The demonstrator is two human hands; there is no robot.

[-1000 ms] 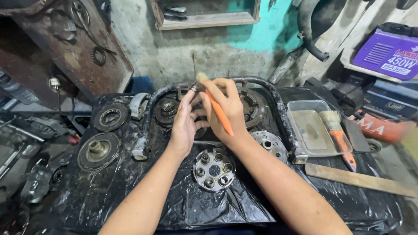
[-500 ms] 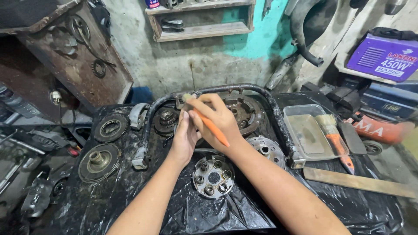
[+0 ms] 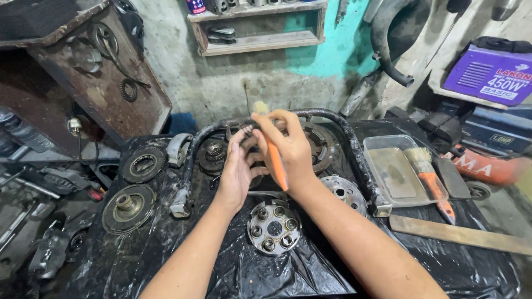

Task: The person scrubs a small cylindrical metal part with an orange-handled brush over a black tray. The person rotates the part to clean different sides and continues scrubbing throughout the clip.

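Both hands meet over the middle of the black plastic sheet [image 3: 166, 260]: the left hand [image 3: 235, 174] is cupped with its fingers closed around a small dark greasy metal part [image 3: 246, 132], holding it up, and the right hand [image 3: 288, 149] is closed on an orange-handled paintbrush [image 3: 275, 160], its pale bristles poking up just past the part. Far out to the left of the left hand lie two round, dirt-caked clutch discs [image 3: 144, 164], one nearer me than the other, and close by its wrist runs a bent black steel tube frame [image 3: 191, 160] that loops behind both hands. Just below the hands sits a silvery round hub with a ring of bolt holes [image 3: 274, 228]. To brush well here, I'd judge short strokes best, with the part turned in the left fingers so the bristles reach each groove, and the grip kept firm since everything looks oily. Off to the right of the right hand stands a clear rectangular plastic tray [image 3: 382, 147], holding a film of cloudy liquid and a second orange-handled brush [image 3: 426, 171] resting across its far edge. Beyond that lies a flat wooden strip [image 3: 460, 235].
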